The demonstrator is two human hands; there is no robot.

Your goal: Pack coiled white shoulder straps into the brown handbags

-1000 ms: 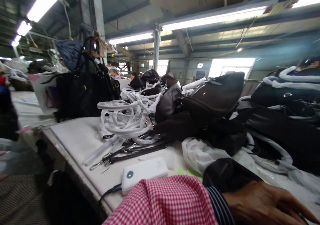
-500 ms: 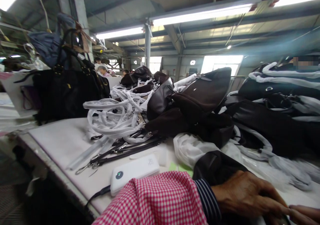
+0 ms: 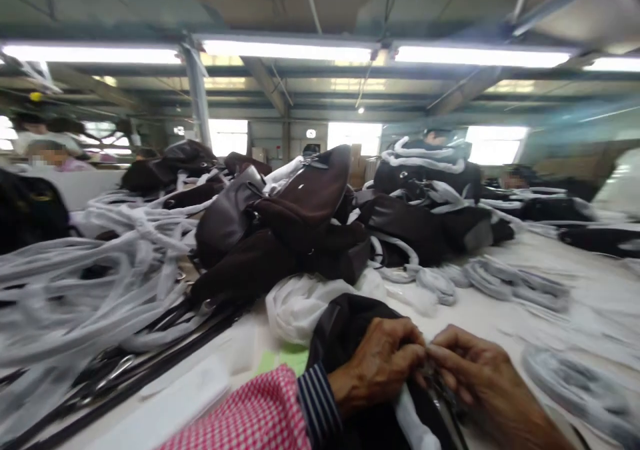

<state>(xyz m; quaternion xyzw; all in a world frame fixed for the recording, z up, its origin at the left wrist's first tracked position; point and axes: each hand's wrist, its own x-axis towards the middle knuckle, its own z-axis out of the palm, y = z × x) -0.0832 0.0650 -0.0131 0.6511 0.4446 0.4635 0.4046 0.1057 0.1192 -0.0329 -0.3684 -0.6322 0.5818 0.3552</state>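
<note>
A black bag (image 3: pixel 333 327) lies on the table in front of me, its lower part cut off by the bottom edge. My left hand (image 3: pixel 377 360), below a striped cuff and a pink checked sleeve, is closed on the bag's upper part. Close beside it, my right hand (image 3: pixel 483 377) pinches a small metal fitting on the bag, largely covered by the fingers. Below the fingertips, a white-wrapped handle (image 3: pixel 417 423) runs down over the black material. A crumpled white wrapping (image 3: pixel 297 307) rests against the bag's far left side.
Dark brown bags (image 3: pixel 300 203) are heaped beyond my hands, with black bags (image 3: pixel 425 223) further right. White-wrapped straps (image 3: pixel 115 257) and black straps with metal hooks (image 3: pixel 117 370) cover the left. A white power bank (image 3: pixel 170 397) lies near my sleeve; coiled wrapped handles (image 3: pixel 580 390) lie right.
The view has swung to the right, so the bag heap and my hands appear further left. My right hand has come fully into view, with its fingers meeting the left ones at the bag.
</note>
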